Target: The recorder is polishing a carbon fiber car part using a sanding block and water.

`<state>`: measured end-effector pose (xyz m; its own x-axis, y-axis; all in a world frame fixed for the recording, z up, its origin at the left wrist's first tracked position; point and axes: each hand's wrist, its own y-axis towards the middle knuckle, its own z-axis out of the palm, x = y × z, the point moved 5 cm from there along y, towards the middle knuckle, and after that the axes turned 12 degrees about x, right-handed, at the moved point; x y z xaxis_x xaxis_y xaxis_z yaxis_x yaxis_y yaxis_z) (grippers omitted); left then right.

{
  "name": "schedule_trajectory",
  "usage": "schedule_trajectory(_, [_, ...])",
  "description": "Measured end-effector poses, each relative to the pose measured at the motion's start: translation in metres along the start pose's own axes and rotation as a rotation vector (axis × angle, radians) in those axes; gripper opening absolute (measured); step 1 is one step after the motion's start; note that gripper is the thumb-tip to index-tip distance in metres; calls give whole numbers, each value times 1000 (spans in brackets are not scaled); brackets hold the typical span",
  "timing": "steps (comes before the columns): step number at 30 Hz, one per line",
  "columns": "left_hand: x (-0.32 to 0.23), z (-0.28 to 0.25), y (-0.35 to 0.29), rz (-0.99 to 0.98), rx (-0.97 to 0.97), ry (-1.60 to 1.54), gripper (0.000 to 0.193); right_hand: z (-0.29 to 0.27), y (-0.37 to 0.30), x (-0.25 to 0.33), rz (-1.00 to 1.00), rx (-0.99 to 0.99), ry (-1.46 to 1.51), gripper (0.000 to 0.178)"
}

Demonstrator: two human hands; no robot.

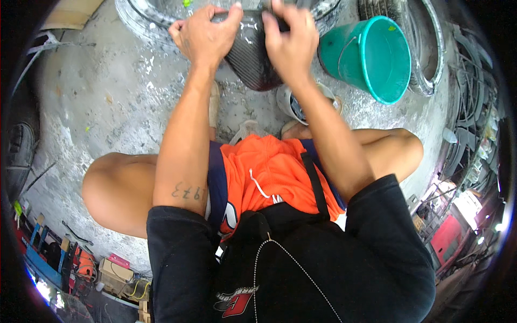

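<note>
A dark, glossy, curved panel with a carbon-fibre weave (249, 56) is held in front of me, above the wet concrete floor. My left hand (207, 35) grips its left side near the far end, thumb toward the middle. My right hand (292, 40) holds the opposite side, with its thumb along the surface. The panel narrows to a rounded end toward me. Its far end is partly hidden by my fingers and the picture's top edge.
Right of my hands stands a teal bucket (344, 60) with a wire handle. A small whitish bucket (287, 103) sits partly behind my right forearm. Tyres (425, 59) lie at the far right, and a whitish ring (134, 24) lies at the far left. Tools and boxes (114, 274) are at lower left.
</note>
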<state>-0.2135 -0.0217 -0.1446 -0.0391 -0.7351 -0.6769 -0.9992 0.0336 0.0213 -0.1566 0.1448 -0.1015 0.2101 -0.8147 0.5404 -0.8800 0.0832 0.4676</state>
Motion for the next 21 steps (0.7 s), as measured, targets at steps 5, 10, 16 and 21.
schedule_trajectory(5, [4, 2, -6, 37, -45, -56, 43, -3, -92, 12, -1, 112, 140, 45])
schedule_trajectory(10, [1, 2, -2, -1, -41, 16, 46, -1, 11, 1, -38, 20, 36, 20])
schedule_trajectory(16, [2, 1, -7, -10, 39, -19, 46, -4, -82, 9, 67, 129, 113, 40])
schedule_trajectory(21, [-5, -1, -7, 25, -20, 62, 47, 5, 37, 1, 162, 305, -87, 16])
